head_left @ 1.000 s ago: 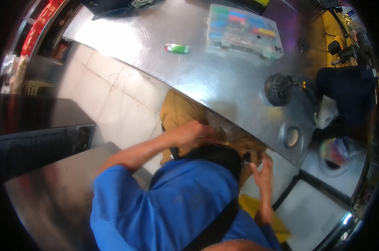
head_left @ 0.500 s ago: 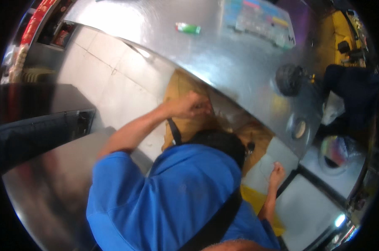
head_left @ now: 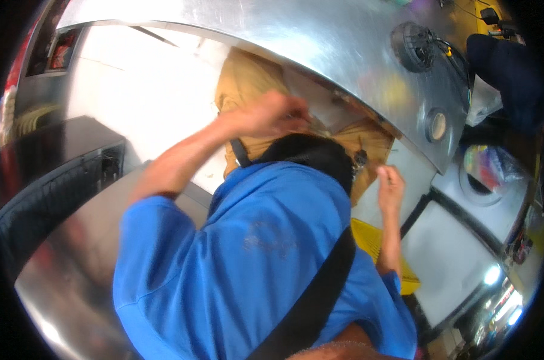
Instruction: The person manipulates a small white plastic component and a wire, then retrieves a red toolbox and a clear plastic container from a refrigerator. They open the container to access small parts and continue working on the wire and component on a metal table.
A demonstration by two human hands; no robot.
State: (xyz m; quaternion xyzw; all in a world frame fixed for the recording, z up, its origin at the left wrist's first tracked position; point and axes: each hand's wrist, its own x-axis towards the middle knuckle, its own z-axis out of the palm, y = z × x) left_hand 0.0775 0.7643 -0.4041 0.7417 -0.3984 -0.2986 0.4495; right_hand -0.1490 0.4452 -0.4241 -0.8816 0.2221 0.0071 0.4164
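Note:
Over my lap, my left hand hovers above the tan trousers, near the edge of the metal table. Its fingers are curled and smeared by motion; whatever they hold is hidden. My right hand is raised at my right side, beside the trouser leg, with thumb and fingers drawn together. Anything in that pinch is too small to name. Between the hands, a black pouch or bag lies at my waist, and a small dark round object hangs at its right side.
The metal table spans the front. On it are a black round motor-like part with a cable and a tape roll. A yellow basket stands by my right arm. Dark cloth is at far right, a black-sided seat at left.
My right hand has risen and moved toward the table. The left hand has shifted slightly up in the picture, and the view has tilted, so the lighter and plastic case left the frame.

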